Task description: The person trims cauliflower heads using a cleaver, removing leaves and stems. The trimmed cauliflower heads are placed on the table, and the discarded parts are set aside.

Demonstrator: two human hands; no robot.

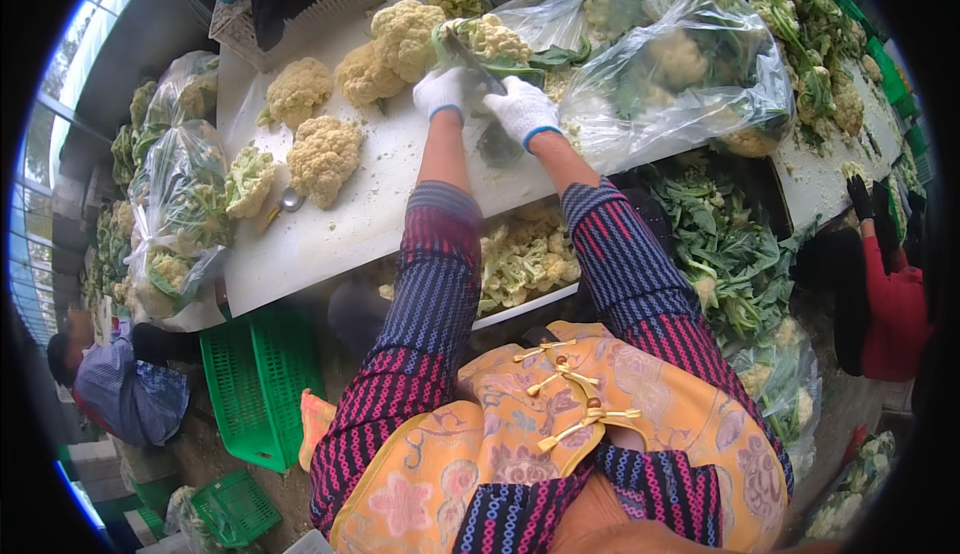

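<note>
My right hand [523,109], in a white knit glove with a blue cuff, grips a knife [474,61] whose blade slants up and left across a leafy cauliflower head [495,37]. My left hand [439,93], gloved the same way, is closed at the near side of that head, by its stem; blur and the blade hide the fingertips. Left of it lie trimmed cauliflower heads [407,40], and more [325,160] sit nearer on the white tabletop [382,201]. A spoon-like tool with a yellow handle [270,218] rests beside them.
A clear plastic bag of cauliflower [675,66] lies right of my hands. Cut pieces fill a white-rimmed container [525,261] below the table edge; leaves [720,254] are heaped to its right. A green crate [259,389] stands lower left. People sit at the left [135,385] and right [896,314].
</note>
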